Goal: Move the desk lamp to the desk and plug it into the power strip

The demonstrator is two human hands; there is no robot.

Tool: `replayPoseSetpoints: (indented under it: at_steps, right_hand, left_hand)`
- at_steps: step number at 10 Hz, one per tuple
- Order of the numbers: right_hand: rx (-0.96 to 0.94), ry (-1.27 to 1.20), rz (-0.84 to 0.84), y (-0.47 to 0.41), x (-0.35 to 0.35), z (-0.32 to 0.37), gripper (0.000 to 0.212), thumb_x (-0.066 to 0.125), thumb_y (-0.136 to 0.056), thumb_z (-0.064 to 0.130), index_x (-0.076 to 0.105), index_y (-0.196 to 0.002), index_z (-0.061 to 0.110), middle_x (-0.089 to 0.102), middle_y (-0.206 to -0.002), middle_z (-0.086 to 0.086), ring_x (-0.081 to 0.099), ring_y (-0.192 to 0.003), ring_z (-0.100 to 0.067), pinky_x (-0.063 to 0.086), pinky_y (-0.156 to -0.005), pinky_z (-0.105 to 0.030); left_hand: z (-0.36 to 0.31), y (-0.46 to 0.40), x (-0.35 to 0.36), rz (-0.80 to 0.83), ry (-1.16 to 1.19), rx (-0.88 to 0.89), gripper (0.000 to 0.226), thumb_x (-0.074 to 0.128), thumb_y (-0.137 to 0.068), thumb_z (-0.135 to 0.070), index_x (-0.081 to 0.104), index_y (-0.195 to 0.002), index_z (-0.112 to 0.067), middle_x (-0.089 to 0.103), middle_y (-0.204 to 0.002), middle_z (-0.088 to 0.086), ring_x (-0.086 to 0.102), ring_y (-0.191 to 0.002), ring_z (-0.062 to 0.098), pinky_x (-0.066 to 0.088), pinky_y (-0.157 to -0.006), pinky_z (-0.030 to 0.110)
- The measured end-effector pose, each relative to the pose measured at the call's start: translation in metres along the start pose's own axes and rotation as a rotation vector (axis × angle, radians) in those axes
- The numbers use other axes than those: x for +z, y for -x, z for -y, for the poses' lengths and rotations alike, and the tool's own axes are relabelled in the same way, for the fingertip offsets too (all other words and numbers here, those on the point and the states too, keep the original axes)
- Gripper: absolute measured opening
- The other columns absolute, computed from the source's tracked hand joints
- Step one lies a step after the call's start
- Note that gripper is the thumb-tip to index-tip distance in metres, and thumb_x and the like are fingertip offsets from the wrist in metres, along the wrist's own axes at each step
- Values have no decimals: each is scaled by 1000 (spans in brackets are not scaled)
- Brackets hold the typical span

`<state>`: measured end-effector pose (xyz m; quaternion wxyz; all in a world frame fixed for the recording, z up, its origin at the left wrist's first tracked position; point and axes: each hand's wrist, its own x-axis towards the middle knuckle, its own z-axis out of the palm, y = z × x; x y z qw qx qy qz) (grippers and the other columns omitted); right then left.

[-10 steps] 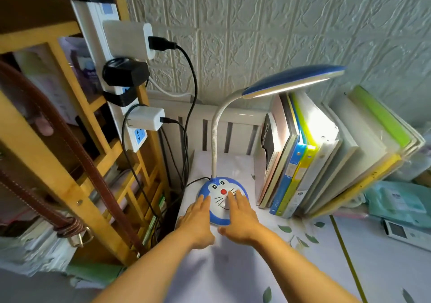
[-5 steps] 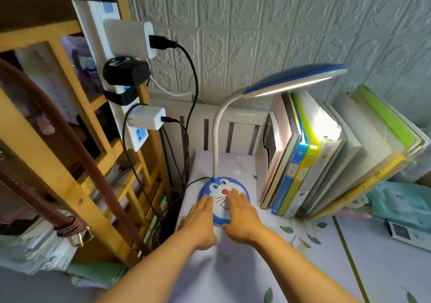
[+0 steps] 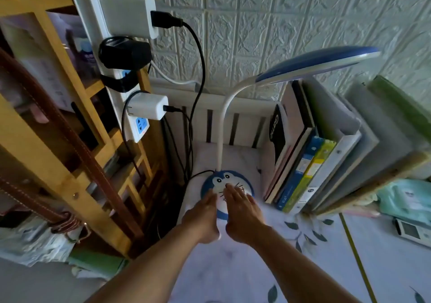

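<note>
The desk lamp stands on the white leaf-patterned desk (image 3: 256, 270). Its round blue cartoon-face base (image 3: 229, 178) carries a white gooseneck up to a blue head (image 3: 319, 65), which is dark. My left hand (image 3: 202, 214) lies flat against the base's left edge. My right hand (image 3: 242, 210) rests on top of the base, fingertips on the face. A black cord (image 3: 198, 174) runs from the base towards the white power strip (image 3: 140, 128) fixed upright on the shelf post; where the cord ends is hidden.
Several chargers with cables fill the strip's upper sockets. A wooden shelf (image 3: 70, 162) with a brown strap (image 3: 77, 148) stands at the left. Leaning books and folders (image 3: 326, 160) crowd the lamp's right side. A white remote (image 3: 412, 230) lies at the far right.
The lamp was lit in the earlier frames and is dark now. Both hands stay on the base; the view has moved closer.
</note>
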<state>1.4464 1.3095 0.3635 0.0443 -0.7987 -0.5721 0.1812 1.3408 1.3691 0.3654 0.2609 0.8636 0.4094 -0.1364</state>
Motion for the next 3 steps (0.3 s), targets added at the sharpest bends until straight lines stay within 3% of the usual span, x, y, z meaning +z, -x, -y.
replayPoseSetpoints:
  at_steps: [2,3]
  right_hand:
    - [-47,69,-29,-1,-8,1,84,66,-76,12,20,-147,11,14,-159,-6,16,-145,-23,13,-118,-32]
    - [-14,-21,20,-1,-17,3,84,62,-77,8,17,-148,10,13,-159,-3,16,-146,-22,20,-117,-33]
  left_hand:
    - [-1,1,-1,-7,31,-12,101,66,-83,-20,-8,-151,-24,2,-162,-5,30,-143,23,40,-107,33]
    - [-4,5,-8,-1,56,-17,99,66,-82,-21,-5,-151,-25,7,-162,-5,28,-144,23,38,-109,34]
